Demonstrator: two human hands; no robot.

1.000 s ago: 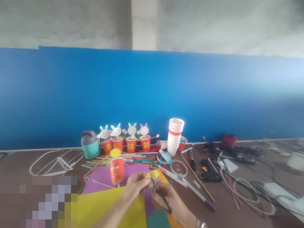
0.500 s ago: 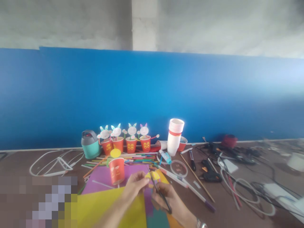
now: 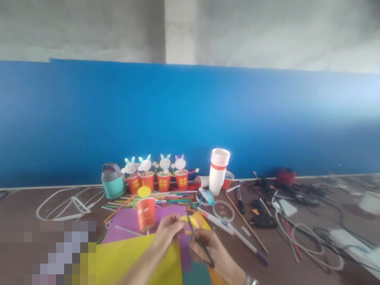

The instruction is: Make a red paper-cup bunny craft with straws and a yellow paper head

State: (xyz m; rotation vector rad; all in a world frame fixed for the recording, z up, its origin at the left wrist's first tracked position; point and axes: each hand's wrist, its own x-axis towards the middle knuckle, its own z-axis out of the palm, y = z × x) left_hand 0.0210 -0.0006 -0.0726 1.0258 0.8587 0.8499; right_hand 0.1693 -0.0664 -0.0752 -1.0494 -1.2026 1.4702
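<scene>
Between the fingertips of my left hand (image 3: 170,226) is pinched a small piece of yellow paper (image 3: 193,221). My right hand (image 3: 209,247) is closed round dark-handled scissors (image 3: 204,249), whose blades lie across the yellow piece. Under both hands are sheets of coloured paper: a yellow sheet (image 3: 139,261), a purple sheet (image 3: 121,225) and a teal strip (image 3: 197,274). A red paper cup (image 3: 146,213) with a yellow disc (image 3: 144,192) above its rim stands just left of my left hand.
Several red cups with rabbit figures (image 3: 164,180) line the back, beside a teal device (image 3: 114,182). Farther right are stacked white cups (image 3: 218,174), a tape roll (image 3: 223,211), a marker (image 3: 240,201), a glue gun (image 3: 263,213) and tangled cables (image 3: 308,241). Coloured sticks (image 3: 172,196) lie mid-table.
The yellow piece looks narrower and more rounded along its upper edge, with the scissor blades still across it. Both hands have hardly moved.
</scene>
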